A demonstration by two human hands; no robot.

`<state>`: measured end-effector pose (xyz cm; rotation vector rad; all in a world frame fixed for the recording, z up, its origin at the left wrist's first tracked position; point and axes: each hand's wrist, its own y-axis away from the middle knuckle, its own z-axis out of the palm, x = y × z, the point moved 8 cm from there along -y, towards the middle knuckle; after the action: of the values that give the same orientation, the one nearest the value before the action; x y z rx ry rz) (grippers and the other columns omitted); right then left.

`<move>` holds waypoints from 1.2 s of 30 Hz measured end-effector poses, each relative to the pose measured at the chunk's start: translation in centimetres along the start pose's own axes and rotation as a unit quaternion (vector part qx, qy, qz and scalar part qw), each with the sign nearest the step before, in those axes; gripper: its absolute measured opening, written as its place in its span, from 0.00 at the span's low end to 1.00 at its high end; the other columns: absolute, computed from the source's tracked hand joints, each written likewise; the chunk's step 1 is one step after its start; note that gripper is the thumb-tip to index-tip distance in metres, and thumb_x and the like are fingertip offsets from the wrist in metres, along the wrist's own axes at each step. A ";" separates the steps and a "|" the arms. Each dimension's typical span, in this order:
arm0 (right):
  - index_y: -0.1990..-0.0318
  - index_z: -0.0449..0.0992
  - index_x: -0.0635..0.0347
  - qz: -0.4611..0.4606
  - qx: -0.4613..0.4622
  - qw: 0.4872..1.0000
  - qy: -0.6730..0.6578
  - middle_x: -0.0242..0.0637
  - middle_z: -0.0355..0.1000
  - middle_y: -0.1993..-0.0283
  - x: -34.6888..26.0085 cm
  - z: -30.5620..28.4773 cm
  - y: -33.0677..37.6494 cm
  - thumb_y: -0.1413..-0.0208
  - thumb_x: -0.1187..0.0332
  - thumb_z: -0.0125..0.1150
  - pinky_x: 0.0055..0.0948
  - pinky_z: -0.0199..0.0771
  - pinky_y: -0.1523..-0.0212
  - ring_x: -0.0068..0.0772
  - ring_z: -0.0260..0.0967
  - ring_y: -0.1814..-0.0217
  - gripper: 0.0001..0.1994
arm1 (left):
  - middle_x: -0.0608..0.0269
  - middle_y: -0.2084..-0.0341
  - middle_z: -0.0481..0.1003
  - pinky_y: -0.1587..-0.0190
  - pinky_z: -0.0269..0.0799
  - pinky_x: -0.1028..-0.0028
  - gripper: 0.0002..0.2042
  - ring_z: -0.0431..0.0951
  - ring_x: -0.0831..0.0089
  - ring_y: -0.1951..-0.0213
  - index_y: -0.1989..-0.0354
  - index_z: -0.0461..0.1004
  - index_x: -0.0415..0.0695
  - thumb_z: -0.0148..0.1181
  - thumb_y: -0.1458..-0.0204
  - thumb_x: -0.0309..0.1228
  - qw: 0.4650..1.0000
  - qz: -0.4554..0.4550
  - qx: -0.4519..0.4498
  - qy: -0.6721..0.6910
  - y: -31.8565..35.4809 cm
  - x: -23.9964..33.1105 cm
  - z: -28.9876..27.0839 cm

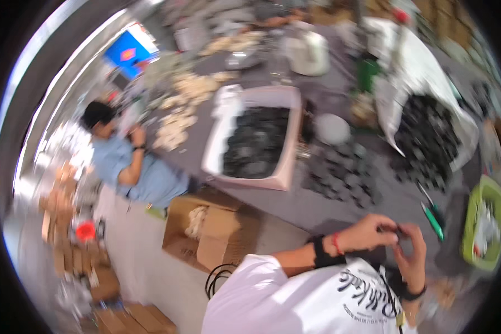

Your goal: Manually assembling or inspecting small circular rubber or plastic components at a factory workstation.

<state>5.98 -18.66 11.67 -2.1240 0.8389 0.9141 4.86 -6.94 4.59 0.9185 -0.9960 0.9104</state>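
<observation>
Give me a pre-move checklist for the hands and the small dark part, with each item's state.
1. Both hands on the part: left hand and right hand meet at the small dark part. Ok.
2. Grip firm: fingers blurred. Cannot tell.
3. Part's orientation: too small and blurred. Cannot tell.
4. Supply within view: loose dark parts lie on the grey table, more in the pink-rimmed box. Ok.
5. Green tool lies on the table beside the hands, untouched. Ok.
6. Seated co-worker is well apart from the hands. Ok.
</observation>
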 end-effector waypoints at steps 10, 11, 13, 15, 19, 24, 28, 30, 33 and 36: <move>0.46 0.64 0.63 0.067 0.032 0.990 -0.120 0.44 0.67 0.53 4.8 -1.0 -1.0 0.52 0.71 0.62 0.29 0.67 0.56 0.36 0.67 0.57 0.24 | 0.66 0.64 0.75 0.66 0.65 0.83 0.19 0.69 0.85 0.69 0.54 0.72 0.37 0.65 0.56 0.29 0.990 -0.021 0.085 -0.111 -2.4 1.9 -2.2; 0.46 0.64 0.63 0.085 0.040 0.989 -0.116 0.44 0.67 0.53 5.5 -1.3 -0.8 0.52 0.71 0.62 0.29 0.67 0.56 0.36 0.67 0.57 0.24 | 0.66 0.64 0.75 0.66 0.64 0.84 0.19 0.69 0.86 0.69 0.54 0.72 0.37 0.65 0.56 0.28 0.990 -0.026 0.083 -0.110 -2.8 1.6 -2.1; 0.43 0.62 0.64 0.079 0.023 0.986 -0.143 0.42 0.66 0.50 6.1 -1.3 -0.6 0.49 0.65 0.58 0.30 0.64 0.53 0.33 0.65 0.56 0.26 | 0.66 0.64 0.75 0.69 0.63 0.85 0.19 0.67 0.88 0.72 0.55 0.73 0.37 0.65 0.57 0.28 0.990 -0.032 0.077 -0.115 -3.2 1.4 -1.8; 0.43 0.62 0.63 0.079 0.024 0.986 -0.143 0.42 0.65 0.49 6.3 -1.5 -0.7 0.49 0.66 0.59 0.30 0.64 0.54 0.33 0.65 0.55 0.26 | 0.67 0.65 0.76 0.72 0.61 0.86 0.18 0.65 0.90 0.75 0.56 0.73 0.37 0.66 0.58 0.27 0.988 -0.030 0.090 -0.118 -3.5 1.1 -1.9; 0.43 0.62 0.62 0.141 0.032 0.986 -0.085 0.41 0.63 0.47 8.4 -1.5 -0.5 0.51 0.77 0.56 0.27 0.66 0.55 0.32 0.66 0.55 0.25 | 0.73 0.74 0.74 0.77 0.56 0.88 0.18 0.61 0.92 0.79 0.57 0.74 0.38 0.65 0.59 0.24 0.990 -0.031 0.102 -0.091 -4.3 0.6 -2.8; 0.43 0.62 0.62 0.174 0.049 0.976 -0.120 0.42 0.62 0.47 9.5 -1.7 -0.8 0.54 0.84 0.51 0.26 0.67 0.56 0.31 0.67 0.55 0.26 | 0.78 0.82 0.68 0.78 0.53 0.87 0.18 0.59 0.92 0.81 0.57 0.74 0.37 0.65 0.60 0.23 0.988 -0.018 0.105 -0.114 -5.3 1.3 -3.1; 0.44 0.64 0.62 0.140 0.028 0.980 -0.135 0.44 0.62 0.47 9.3 -1.4 -1.8 0.54 0.80 0.55 0.29 0.67 0.54 0.34 0.67 0.55 0.25 | 0.70 0.69 0.74 0.75 0.56 0.87 0.17 0.60 0.91 0.78 0.57 0.74 0.37 0.64 0.60 0.23 0.991 -0.035 0.069 -0.112 -5.8 0.7 -3.5; 0.44 0.65 0.62 0.125 0.017 0.982 -0.141 0.45 0.62 0.47 9.1 -1.4 -2.4 0.54 0.78 0.56 0.30 0.67 0.53 0.36 0.67 0.54 0.25 | 0.68 0.65 0.74 0.74 0.57 0.87 0.17 0.61 0.90 0.77 0.57 0.74 0.37 0.64 0.59 0.23 0.993 -0.038 0.055 -0.100 -6.1 0.4 -3.6; 0.50 0.69 0.62 0.061 0.008 0.994 -0.087 0.45 0.63 0.48 8.1 -1.4 -3.3 0.56 0.75 0.61 0.34 0.66 0.52 0.39 0.66 0.54 0.22 | 0.64 0.62 0.74 0.70 0.61 0.86 0.19 0.66 0.89 0.73 0.54 0.72 0.35 0.63 0.58 0.23 0.996 -0.011 -0.022 -0.087 -6.6 0.9 -2.5; 0.61 0.71 0.60 0.012 0.060 0.998 -0.024 0.41 0.67 0.55 7.5 -1.6 -3.9 0.65 0.76 0.66 0.33 0.70 0.62 0.40 0.68 0.61 0.18 | 0.61 0.61 0.74 0.67 0.65 0.85 0.19 0.71 0.86 0.69 0.54 0.70 0.34 0.62 0.56 0.22 0.988 -0.124 0.040 0.085 -6.9 0.0 -2.2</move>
<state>13.63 -19.87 7.87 -1.9854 0.8759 0.9010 11.85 -7.19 2.63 0.9911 -0.6862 0.8065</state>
